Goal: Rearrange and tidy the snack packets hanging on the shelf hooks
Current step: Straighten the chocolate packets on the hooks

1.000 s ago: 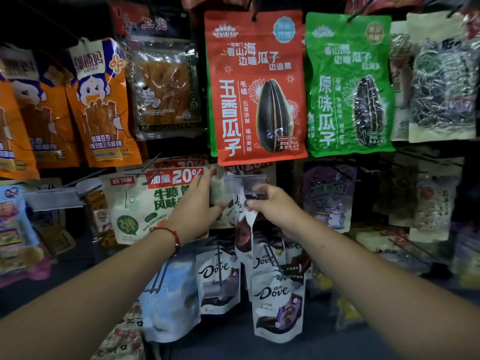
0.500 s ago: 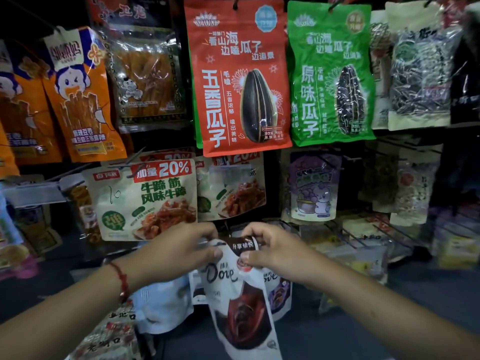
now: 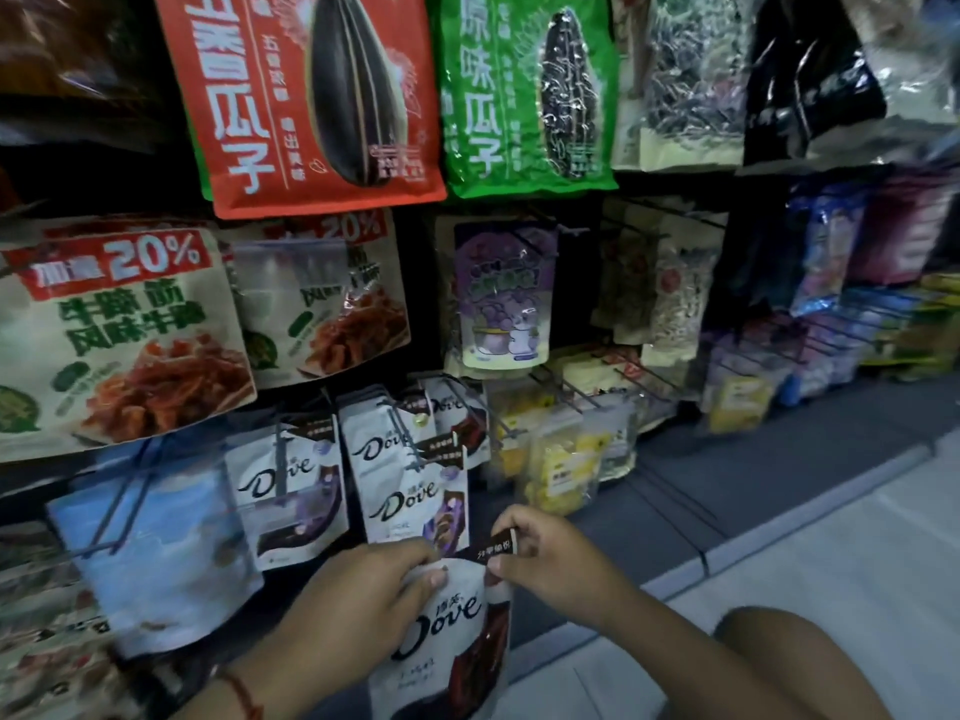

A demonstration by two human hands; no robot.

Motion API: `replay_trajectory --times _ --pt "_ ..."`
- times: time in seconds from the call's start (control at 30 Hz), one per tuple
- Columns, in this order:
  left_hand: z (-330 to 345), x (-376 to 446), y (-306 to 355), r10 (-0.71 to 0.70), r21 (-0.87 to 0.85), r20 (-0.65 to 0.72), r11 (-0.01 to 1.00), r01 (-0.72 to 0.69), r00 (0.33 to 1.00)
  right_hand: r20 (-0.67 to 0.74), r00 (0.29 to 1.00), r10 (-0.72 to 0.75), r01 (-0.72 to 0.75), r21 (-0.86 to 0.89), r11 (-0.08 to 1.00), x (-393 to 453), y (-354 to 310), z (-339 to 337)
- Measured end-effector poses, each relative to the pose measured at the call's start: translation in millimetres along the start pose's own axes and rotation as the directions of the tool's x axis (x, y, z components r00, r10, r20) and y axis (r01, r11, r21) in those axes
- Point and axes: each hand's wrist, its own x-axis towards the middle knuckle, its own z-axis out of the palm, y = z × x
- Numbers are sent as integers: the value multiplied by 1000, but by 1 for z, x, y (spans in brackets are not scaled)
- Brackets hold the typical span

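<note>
It's dim in here, the upper left of the frame nearly black. The pale floor [image 3: 831, 589] at lower right catches the most light. Glare streaks the clear bags [image 3: 691, 80] upper right. Print is blurred throughout; edges bow outward.

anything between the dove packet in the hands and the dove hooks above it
Nothing visible blocks it. Both the left hand and right hand pinch the top of the Dove packet, just below the hanging Dove packets; open space lies between.
</note>
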Motion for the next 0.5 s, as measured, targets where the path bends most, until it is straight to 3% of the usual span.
replay_trajectory --times 0.1,0.37,0.5 --pt "20 21 5 58 67 -13 996 -57 998 -80 996 32 -37 -56 998 -7 23 -9" --pt "56 62 14 121 -4 -18 993 -121 993 -280 953 114 -180 -221 959 -15 58 -29" --pt "57 73 14 52 -71 -20 996 -53 998 -206 964 168 -223 -279 934 4 50 -47"
